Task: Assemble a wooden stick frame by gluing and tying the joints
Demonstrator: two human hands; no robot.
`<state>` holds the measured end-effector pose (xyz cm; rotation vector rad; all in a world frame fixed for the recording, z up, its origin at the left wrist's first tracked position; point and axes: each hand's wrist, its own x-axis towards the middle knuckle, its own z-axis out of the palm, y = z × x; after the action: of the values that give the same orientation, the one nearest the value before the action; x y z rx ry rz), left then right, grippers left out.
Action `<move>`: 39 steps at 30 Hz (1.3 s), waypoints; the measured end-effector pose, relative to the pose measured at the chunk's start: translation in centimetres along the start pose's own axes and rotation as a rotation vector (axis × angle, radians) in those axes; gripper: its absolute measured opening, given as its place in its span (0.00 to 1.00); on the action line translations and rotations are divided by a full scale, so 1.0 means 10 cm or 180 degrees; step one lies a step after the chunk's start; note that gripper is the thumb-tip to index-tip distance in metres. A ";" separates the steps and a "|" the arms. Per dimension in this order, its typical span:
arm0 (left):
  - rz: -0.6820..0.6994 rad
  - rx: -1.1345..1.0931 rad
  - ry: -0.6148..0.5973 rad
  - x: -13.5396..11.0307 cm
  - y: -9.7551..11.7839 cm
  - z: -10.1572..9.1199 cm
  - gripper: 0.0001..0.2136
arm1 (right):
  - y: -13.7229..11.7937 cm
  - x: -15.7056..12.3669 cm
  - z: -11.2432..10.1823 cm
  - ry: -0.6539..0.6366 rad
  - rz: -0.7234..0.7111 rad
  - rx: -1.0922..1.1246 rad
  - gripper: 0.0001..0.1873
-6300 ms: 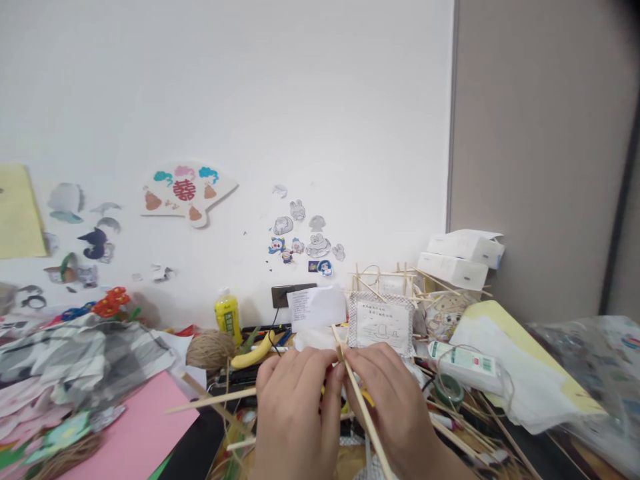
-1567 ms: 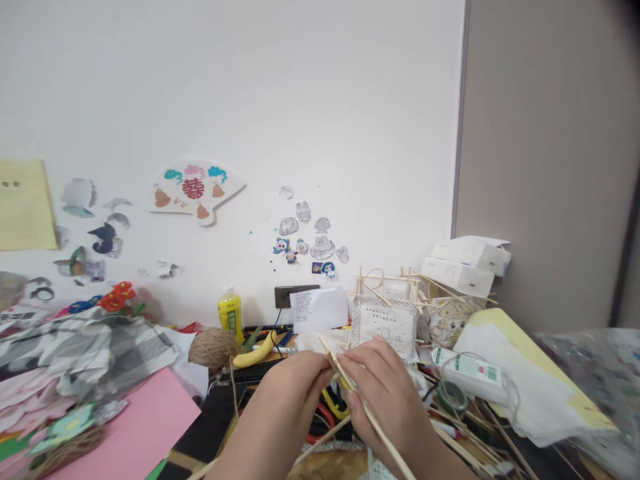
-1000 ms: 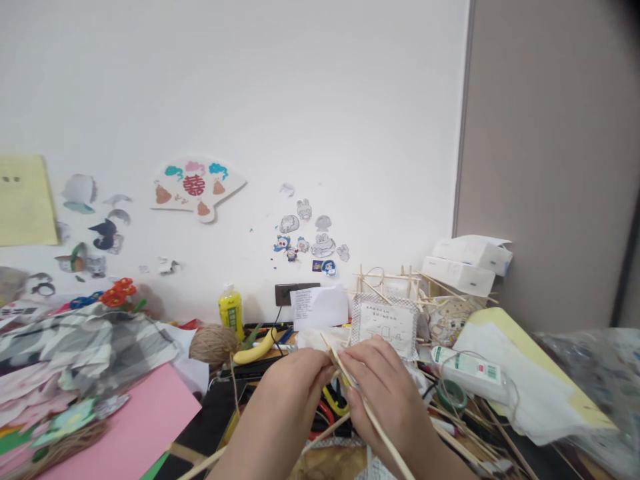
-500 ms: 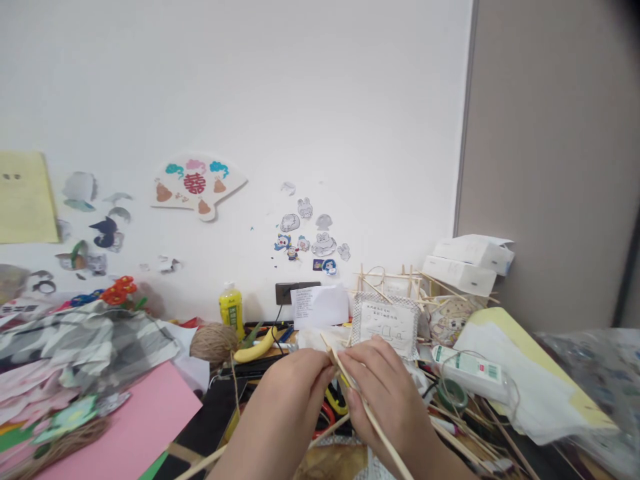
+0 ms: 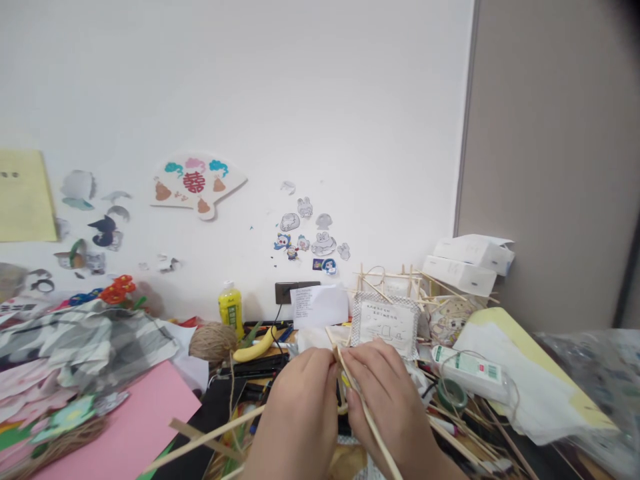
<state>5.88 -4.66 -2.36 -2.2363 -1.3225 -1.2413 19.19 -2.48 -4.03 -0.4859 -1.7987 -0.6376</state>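
My left hand and my right hand are close together above the cluttered table, fingers bent and pinched. Between them lies a thin wooden stick, slanting from the fingertips down past my right palm. Another pale stick comes out to the left from behind my left hand, crossing a flat wooden strip. The left fingertips are closed at the upper end where the sticks meet; exactly what they pinch is partly hidden. Twine hangs from a ball of twine down behind my left wrist.
Behind the hands stand a yellow bottle, a banana and a drawing in a patterned frame. Pink paper and checked cloth lie left. At right are a green tape roll, a white bottle and several sticks.
My left hand has turned more upright and shifted slightly right. The stick on the left has swung up into fuller view, and the stick at my right palm has shifted slightly left.
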 end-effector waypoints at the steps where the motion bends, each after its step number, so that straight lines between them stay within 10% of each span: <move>1: 0.0023 0.0016 0.0065 0.00 0.01 0.00 0.11 | 0.00 0.00 0.00 0.0000 -0.0012 -0.0017 0.15; 19: -0.0031 -0.0385 -0.0367 0.07 -0.02 -0.07 0.12 | 0.07 0.04 -0.06 -0.0044 -0.0021 0.0070 0.15; 39: -0.0196 -0.0270 0.0014 0.00 0.02 0.01 0.12 | 0.00 -0.02 0.02 0.0021 -0.0040 -0.0124 0.16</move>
<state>6.10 -4.67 -2.40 -2.2638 -1.3710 -1.3468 19.11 -2.40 -4.30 -0.4984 -1.7871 -0.6832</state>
